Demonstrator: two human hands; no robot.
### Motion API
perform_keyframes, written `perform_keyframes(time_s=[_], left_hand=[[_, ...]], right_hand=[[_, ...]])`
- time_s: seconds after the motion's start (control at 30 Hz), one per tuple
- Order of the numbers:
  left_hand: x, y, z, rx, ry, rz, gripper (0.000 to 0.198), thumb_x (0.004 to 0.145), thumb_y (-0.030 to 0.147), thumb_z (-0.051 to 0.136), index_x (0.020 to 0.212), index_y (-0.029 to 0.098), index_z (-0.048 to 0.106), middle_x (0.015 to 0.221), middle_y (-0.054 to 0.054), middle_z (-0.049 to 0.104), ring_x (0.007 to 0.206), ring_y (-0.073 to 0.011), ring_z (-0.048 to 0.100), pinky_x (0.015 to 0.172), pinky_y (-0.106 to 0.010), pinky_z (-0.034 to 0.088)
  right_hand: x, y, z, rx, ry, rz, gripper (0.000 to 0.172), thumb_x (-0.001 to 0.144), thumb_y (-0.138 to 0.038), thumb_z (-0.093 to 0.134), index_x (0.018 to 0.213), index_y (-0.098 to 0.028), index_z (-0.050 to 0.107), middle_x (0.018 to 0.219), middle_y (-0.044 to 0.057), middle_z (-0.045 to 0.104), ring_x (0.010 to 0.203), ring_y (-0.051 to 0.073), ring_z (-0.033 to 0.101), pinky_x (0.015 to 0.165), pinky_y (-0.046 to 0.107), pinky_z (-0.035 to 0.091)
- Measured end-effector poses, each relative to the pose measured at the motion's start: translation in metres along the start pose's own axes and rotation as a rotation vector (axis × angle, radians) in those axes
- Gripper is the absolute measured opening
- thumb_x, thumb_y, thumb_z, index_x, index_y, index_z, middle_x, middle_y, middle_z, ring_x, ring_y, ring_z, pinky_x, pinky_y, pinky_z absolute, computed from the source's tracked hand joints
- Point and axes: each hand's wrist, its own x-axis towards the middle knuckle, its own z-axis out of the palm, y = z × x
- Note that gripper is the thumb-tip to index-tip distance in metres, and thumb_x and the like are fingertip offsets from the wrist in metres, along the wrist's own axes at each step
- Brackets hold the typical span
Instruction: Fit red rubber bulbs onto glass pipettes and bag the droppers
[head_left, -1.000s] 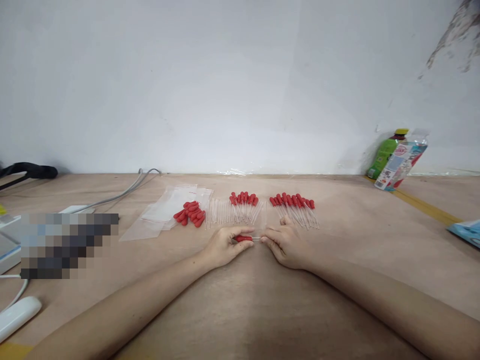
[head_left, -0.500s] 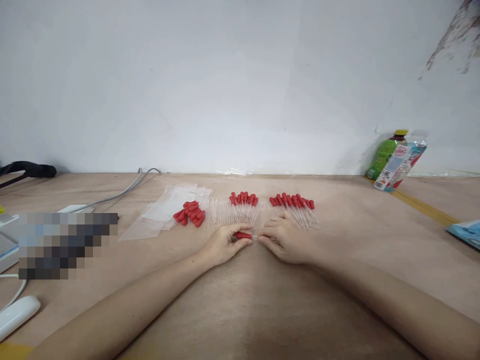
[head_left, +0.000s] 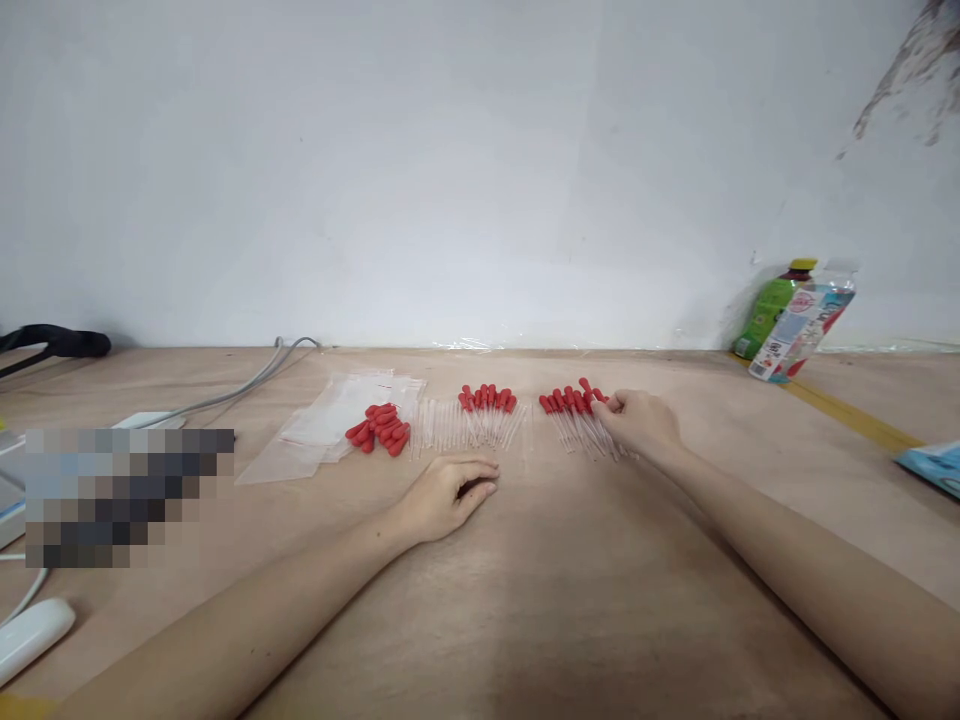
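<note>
A pale, scuffed wall [head_left: 450, 170] is rising behind a wood-grained counter [head_left: 450, 620] with a soft sheen. The right hand [head_left: 630, 415] is resting at the right-hand group of droppers [head_left: 570, 398], its fingertips against a red bulb; whether the grip is pinching 1 dropper or only touching it, I cannot tell. The left hand [head_left: 446, 497] is lying on the counter, its grip spreading slightly, with nothing showing between thumb and fingers.

The step in hand is seemingly setting a dropper among its neighbours. The next move is probably calling for a clean letting-go, without nudging those slim stems.

The droppers are pairing matte, rubbery-looking, pear-shaped bulbs with thin, clear tubes, glass or plastic. A 2nd group, the middle droppers [head_left: 487, 400], is fanning out beside a row of bare tubes [head_left: 442, 425]. Loose bulbs [head_left: 382, 428] are heaping at the edge of flat, filmy bags [head_left: 322, 415]. A glossy green bottle [head_left: 766, 315] is leaning far right.
</note>
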Motion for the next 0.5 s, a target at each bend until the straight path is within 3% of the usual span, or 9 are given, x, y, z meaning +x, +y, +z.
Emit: perform_keyframes(time_s=[0.17, 0.27, 0.37, 0.5], left_hand=[[0.000, -0.002, 0.000, 0.012, -0.013, 0.006, 0.023, 0.084, 0.022, 0.045, 0.098, 0.019, 0.064, 0.098, -0.005, 0.065, 0.093, -0.0162, 0.058, 0.085, -0.030, 0.045], [0.000, -0.001, 0.000, 0.017, -0.014, 0.008, 0.024, 0.084, 0.023, 0.045, 0.098, 0.019, 0.064, 0.097, -0.005, 0.065, 0.091, -0.0162, 0.058, 0.084, -0.030, 0.045], [0.001, 0.000, -0.001, 0.020, -0.016, 0.019, 0.023, 0.084, 0.022, 0.045, 0.098, 0.019, 0.064, 0.097, -0.005, 0.065, 0.092, -0.0160, 0.058, 0.084, -0.030, 0.045], [0.001, 0.000, -0.001, 0.025, -0.023, 0.024, 0.023, 0.084, 0.022, 0.046, 0.098, 0.018, 0.064, 0.097, -0.005, 0.065, 0.092, -0.0160, 0.058, 0.085, -0.030, 0.044]], right_hand=[[0.000, 0.002, 0.012, -0.063, -0.031, -0.007, 0.033, 0.073, -0.045, 0.044, 0.052, -0.020, 0.054, 0.055, 0.004, 0.058, 0.061, 0.021, 0.055, 0.062, 0.032, 0.029], [-0.001, -0.002, 0.015, -0.090, 0.021, -0.046, 0.034, 0.074, -0.046, 0.042, 0.056, -0.020, 0.054, 0.058, 0.003, 0.059, 0.062, 0.021, 0.054, 0.067, 0.035, 0.028], [-0.009, -0.015, 0.016, -0.048, 0.089, -0.173, 0.030, 0.076, -0.043, 0.042, 0.061, -0.019, 0.054, 0.061, 0.002, 0.060, 0.061, 0.019, 0.054, 0.072, 0.037, 0.025], [-0.026, -0.046, 0.023, 0.011, 0.068, -0.371, 0.029, 0.078, -0.040, 0.042, 0.062, -0.019, 0.054, 0.066, 0.001, 0.063, 0.064, 0.018, 0.055, 0.074, 0.037, 0.023]])
